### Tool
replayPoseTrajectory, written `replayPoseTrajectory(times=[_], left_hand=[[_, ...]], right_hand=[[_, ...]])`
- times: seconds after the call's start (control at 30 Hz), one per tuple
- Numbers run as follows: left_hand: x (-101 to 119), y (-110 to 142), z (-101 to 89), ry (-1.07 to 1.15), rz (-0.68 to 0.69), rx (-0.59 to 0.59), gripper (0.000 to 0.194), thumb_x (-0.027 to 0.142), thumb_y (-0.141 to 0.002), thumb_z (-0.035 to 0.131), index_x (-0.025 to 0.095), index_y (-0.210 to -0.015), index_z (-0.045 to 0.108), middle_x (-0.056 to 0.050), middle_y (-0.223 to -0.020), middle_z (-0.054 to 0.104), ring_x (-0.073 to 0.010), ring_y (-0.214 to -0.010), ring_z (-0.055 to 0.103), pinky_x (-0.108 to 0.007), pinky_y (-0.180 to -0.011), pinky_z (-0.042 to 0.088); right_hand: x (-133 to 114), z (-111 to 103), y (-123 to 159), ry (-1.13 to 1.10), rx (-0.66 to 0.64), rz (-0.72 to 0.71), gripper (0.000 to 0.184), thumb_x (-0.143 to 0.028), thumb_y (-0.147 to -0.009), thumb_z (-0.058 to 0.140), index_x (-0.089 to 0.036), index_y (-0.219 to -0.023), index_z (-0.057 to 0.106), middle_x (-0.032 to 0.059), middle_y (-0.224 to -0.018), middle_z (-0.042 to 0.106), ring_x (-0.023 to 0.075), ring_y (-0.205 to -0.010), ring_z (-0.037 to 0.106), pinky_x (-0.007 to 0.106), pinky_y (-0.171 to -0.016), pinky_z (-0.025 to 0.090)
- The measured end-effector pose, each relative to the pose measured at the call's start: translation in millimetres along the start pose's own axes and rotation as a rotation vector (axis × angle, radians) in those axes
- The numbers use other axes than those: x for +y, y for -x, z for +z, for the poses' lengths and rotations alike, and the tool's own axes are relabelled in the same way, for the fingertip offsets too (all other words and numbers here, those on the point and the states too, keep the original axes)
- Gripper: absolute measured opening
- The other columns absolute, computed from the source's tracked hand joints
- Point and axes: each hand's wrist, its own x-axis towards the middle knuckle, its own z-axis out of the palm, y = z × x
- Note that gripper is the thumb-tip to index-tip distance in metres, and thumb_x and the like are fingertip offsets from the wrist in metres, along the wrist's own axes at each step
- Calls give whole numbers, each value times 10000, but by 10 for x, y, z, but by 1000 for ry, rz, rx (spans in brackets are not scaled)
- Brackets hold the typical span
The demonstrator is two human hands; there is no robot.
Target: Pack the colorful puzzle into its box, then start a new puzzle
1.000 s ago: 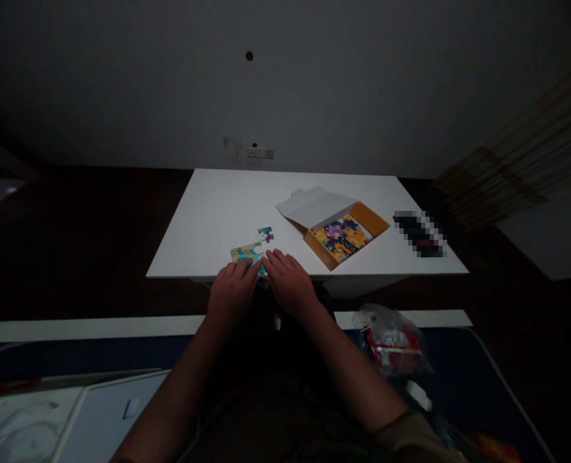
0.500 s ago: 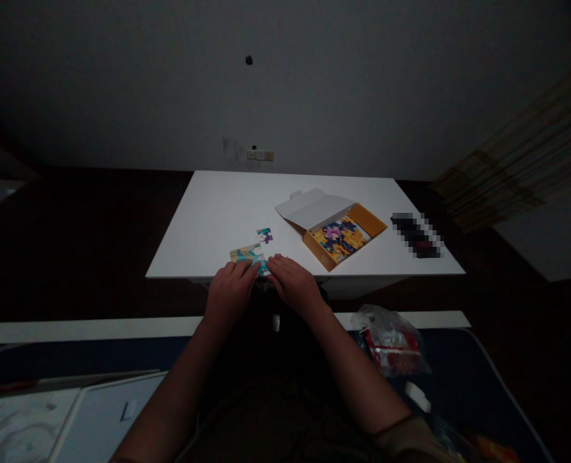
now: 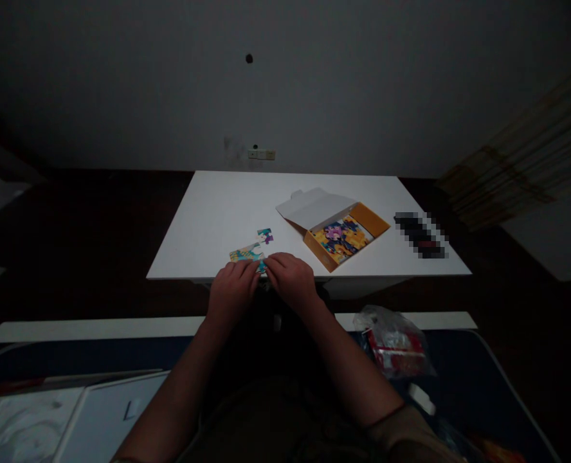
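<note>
A small patch of joined puzzle pieces (image 3: 247, 252) lies near the front edge of a white table (image 3: 218, 212). My left hand (image 3: 232, 289) and my right hand (image 3: 291, 281) rest side by side on its near end, fingers curled and pressed together on a teal piece (image 3: 262, 265) between them. A separate teal and purple piece (image 3: 265, 236) sits just beyond the patch. To the right an open orange box (image 3: 336, 231) holds several colourful loose pieces, its white lid folded back.
A dark blurred object (image 3: 419, 235) lies at the table's right side. A crinkled plastic bag with red packaging (image 3: 392, 344) sits below the table on the right. White flat items (image 3: 49, 418) fill the lower left. A long white strip (image 3: 97, 326) runs under the table's front.
Both hands have curled their fingers in more tightly over the near end of the puzzle patch. The view has shifted slightly.
</note>
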Motion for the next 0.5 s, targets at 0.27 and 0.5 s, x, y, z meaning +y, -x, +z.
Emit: replayPoseTrajectory(times=[0.27, 0.5], left_hand=[[13, 0, -4, 27, -29, -3, 317, 319, -1059, 467, 240, -1293, 665, -126, -1235, 705, -331, -1080, 625, -468, -896, 491], [3, 9, 38, 2, -15, 10, 320, 336, -1068, 460, 213, -1277, 669, -125, -1231, 709, -319, -1068, 619, -448, -889, 481]], right_hand=[[73, -4, 24, -80, -37, -7, 295, -181, -1042, 514, -283, -1246, 701, 51, -1302, 733, 206, -1256, 655, 337, -1047, 542], [216, -21, 31, -163, -83, -32, 441, -65, -981, 518, -265, -1338, 682, 61, -1424, 676, 198, -1378, 589, 386, -1176, 487]])
